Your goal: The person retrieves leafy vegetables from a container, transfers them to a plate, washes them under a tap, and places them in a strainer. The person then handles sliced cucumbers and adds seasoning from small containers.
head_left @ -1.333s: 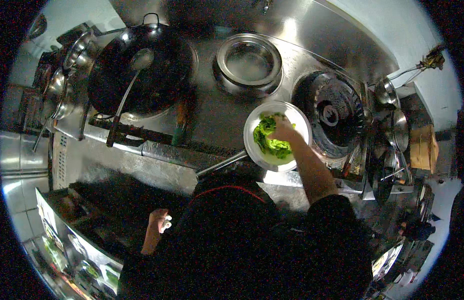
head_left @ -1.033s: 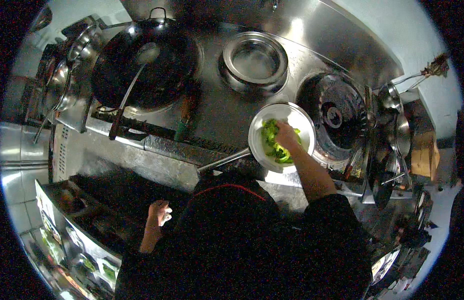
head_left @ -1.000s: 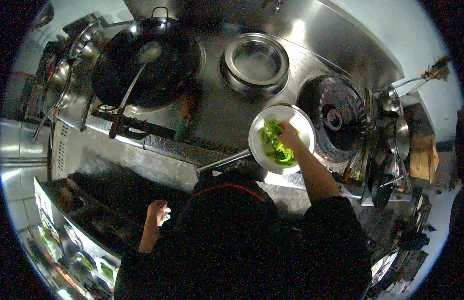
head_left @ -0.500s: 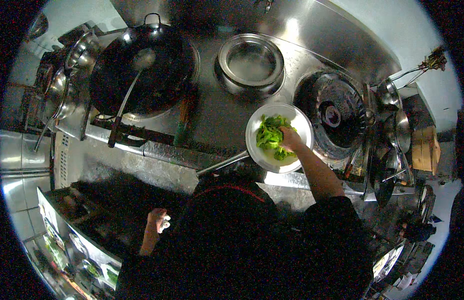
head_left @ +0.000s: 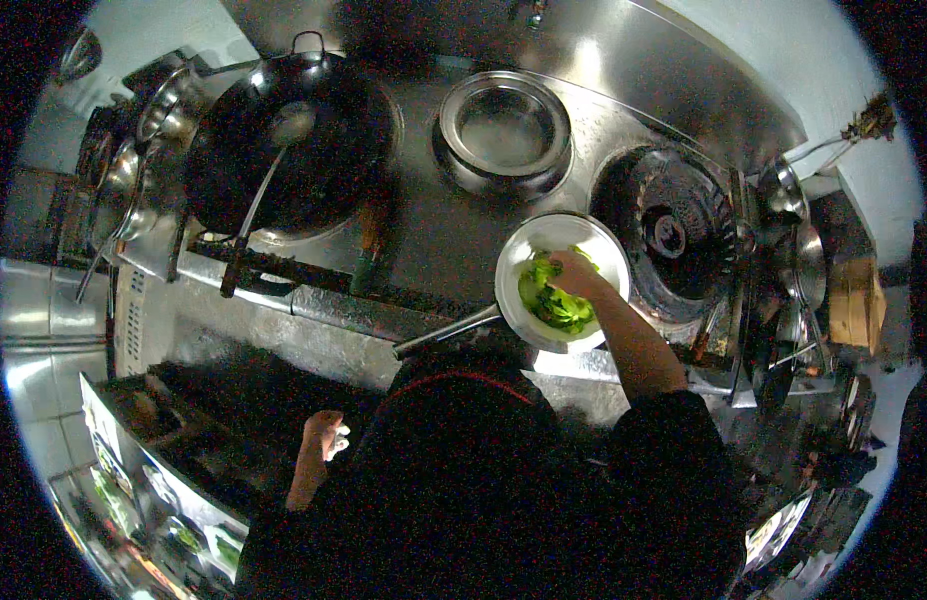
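Pale green leafy vegetables (head_left: 562, 314), one loose heap: lying in a long-handled metal pan (head_left: 611, 262) at the counter's front edge, right of its middle.

Right hand (head_left: 572, 277): reaching over the pan's near right rim, fingers down among the leaves. Tips hidden; whether they are together on a pinch of leaf or apart, I cannot tell.

Left hand (head_left: 326, 437): below the counter's front edge, toward its left end, clear of the pan. Fingers curled; whether closed on something pale, I cannot tell.

Handling note, my judgement: leaves like these would do best lifted and loosened with slack fingers, not squeezed, working from the heap's edge inward. No hand is on the pan's handle, so pressing on the rim could tip it.

Farther out, on the steel counter (head_left: 439, 245): blackened round burner (head_left: 674, 225), right end. Round steel basin (head_left: 509, 171), toward the rear edge, behind the pan. Green-handled brush (head_left: 365, 268), near the front edge. Large black wok (head_left: 344, 130), left end, with a steel ladle (head_left: 259, 205) leaning across its front rim.
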`<control>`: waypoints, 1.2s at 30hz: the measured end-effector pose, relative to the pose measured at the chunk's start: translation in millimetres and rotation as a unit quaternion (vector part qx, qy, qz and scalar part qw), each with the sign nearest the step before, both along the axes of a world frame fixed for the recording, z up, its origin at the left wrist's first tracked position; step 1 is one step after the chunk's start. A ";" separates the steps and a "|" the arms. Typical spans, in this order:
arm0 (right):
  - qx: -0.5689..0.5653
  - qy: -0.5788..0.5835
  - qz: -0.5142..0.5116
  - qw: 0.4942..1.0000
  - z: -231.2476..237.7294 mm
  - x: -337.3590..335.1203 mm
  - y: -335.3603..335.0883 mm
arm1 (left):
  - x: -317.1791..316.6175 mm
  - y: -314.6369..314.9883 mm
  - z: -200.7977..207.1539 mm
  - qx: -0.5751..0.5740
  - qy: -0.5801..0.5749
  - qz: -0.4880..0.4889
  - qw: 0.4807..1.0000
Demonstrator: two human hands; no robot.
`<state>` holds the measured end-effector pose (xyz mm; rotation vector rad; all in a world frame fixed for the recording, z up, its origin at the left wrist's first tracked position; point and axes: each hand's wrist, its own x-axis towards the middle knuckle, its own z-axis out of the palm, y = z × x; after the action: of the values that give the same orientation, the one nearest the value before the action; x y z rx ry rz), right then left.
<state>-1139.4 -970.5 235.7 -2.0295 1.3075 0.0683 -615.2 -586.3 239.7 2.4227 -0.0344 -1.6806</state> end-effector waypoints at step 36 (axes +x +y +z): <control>-0.081 0.310 -0.464 0.826 -13.7 -27.0 75.9 | -157.2 -244.0 3.3 -0.122 0.291 -0.555 0.769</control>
<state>-1166.5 -894.6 222.0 -1.2964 2.6678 0.1790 -772.4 -830.3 242.9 1.5386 -1.7403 -2.5070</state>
